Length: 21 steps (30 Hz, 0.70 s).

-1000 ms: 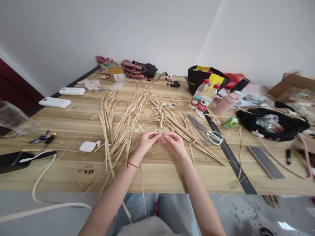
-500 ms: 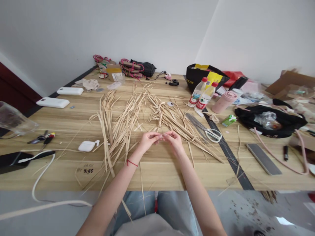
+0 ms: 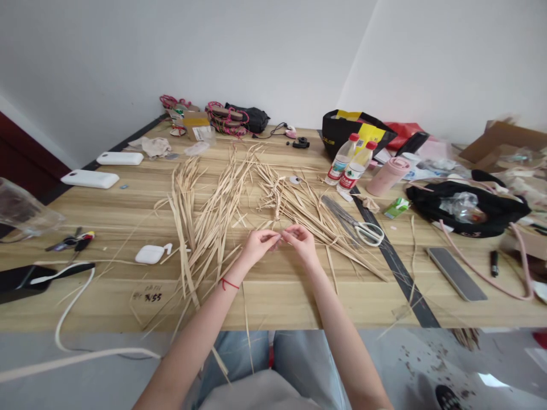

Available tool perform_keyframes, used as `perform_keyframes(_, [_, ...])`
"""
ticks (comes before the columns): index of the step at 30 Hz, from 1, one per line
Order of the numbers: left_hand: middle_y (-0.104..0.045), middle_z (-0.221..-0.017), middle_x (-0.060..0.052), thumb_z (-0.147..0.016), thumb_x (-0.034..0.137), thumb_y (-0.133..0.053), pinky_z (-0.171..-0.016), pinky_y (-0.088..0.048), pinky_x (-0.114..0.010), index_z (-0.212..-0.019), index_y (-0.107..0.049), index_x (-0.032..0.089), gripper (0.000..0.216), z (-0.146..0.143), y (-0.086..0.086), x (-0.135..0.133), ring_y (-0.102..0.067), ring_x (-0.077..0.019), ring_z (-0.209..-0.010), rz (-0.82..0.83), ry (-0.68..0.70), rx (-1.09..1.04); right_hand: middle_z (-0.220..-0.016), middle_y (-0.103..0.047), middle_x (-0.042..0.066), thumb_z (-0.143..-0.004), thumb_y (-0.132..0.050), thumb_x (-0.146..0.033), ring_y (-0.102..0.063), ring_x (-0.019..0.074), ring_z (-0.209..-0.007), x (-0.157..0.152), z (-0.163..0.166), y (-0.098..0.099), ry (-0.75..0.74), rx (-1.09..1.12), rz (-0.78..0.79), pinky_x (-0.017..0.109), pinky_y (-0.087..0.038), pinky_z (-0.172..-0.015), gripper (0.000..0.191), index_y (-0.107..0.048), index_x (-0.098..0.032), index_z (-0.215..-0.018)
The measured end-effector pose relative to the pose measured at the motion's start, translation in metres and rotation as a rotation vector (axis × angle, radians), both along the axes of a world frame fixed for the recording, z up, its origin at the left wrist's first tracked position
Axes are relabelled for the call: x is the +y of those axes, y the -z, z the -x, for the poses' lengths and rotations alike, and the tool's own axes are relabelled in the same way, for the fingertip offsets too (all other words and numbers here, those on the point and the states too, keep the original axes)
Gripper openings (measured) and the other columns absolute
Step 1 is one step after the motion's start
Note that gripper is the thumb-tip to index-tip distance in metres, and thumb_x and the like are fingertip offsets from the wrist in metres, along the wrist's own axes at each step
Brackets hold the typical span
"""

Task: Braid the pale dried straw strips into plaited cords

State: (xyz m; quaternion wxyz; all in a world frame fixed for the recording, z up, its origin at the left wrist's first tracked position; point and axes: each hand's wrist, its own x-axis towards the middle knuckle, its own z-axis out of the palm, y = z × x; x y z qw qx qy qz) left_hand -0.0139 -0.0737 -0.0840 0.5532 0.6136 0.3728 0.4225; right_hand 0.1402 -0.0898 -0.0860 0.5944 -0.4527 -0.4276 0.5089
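Observation:
My left hand (image 3: pixel 258 246) and my right hand (image 3: pixel 301 242) meet fingertip to fingertip above the middle of the table, each closed in a pinch. Between them runs a thin straw strand, mostly covered by the fingers. Just beyond the fingertips lies a braided straw piece (image 3: pixel 277 199) with short ends sticking out on its left. Loose dry straw strips (image 3: pixel 222 199) spread to the left of the hands, and another straw bundle (image 3: pixel 316 219) fans out behind and to the right. A pair of scissors (image 3: pixel 370 233) with white handles rests on that bundle's right side.
Two water bottles (image 3: pixel 354 168), a pink tumbler (image 3: pixel 388 176) and a small green carton (image 3: pixel 397 208) stand or lie at right. A black bag (image 3: pixel 504 210) and a grey phone (image 3: pixel 457 273) are farther right. At left are a white earphone case (image 3: pixel 149 254), keys (image 3: pixel 70 242) and a cable (image 3: pixel 64 319).
Both hands stay together at nearly the same spot, with only a slight shift of the fingers. The whole view has moved a little; the straw lies as before.

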Motion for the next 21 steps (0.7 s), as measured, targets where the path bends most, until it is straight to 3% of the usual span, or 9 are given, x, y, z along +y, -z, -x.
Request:
perform_keyframes(6, [-0.061, -0.062, -0.003, -0.076, 0.034, -0.064, -0.054, -0.042, -0.025, -0.077, -0.072, 0.017, 0.018, 0.0002, -0.0006, 0.0, -0.052, -0.0142, -0.055, -0.041, -0.029, 0.021, -0.073, -0.063, -0.001, -0.059, -0.079, -0.037, -0.06, 0.0147, -0.066, 0.0015, -0.0002, 0.0021, -0.018, 0.019, -0.035, 0.03, -0.051, -0.067, 0.041, -0.057, -0.023, -0.091])
perform_keyframes(14, [-0.066, -0.075, -0.006, -0.075, 0.034, -0.067, -0.06, -0.044, -0.026, -0.077, -0.07, 0.019, 0.016, -0.003, -0.0002, -0.0027, -0.059, -0.0169, -0.064, -0.104, -0.097, 0.031, -0.083, -0.066, 0.002, -0.062, -0.076, -0.037, -0.06, 0.0158, -0.074, 0.0006, -0.0035, 0.0001, -0.043, -0.087, -0.05, 0.029, -0.049, -0.071, 0.027, -0.064, -0.02, -0.079])
perform_keyframes(21, [-0.06, -0.066, -0.004, -0.075, 0.038, -0.067, -0.057, -0.044, -0.025, -0.079, -0.068, 0.018, 0.021, -0.0036, -0.0017, 0.0006, -0.054, -0.0149, -0.059, 0.03, -0.051, -0.085, -0.073, -0.064, 0.0, -0.06, -0.076, -0.034, -0.052, 0.0106, -0.058, 0.0004, -0.006, -0.0033, 0.001, -0.029, 0.025, 0.026, -0.044, -0.059, 0.023, -0.066, -0.02, -0.075])
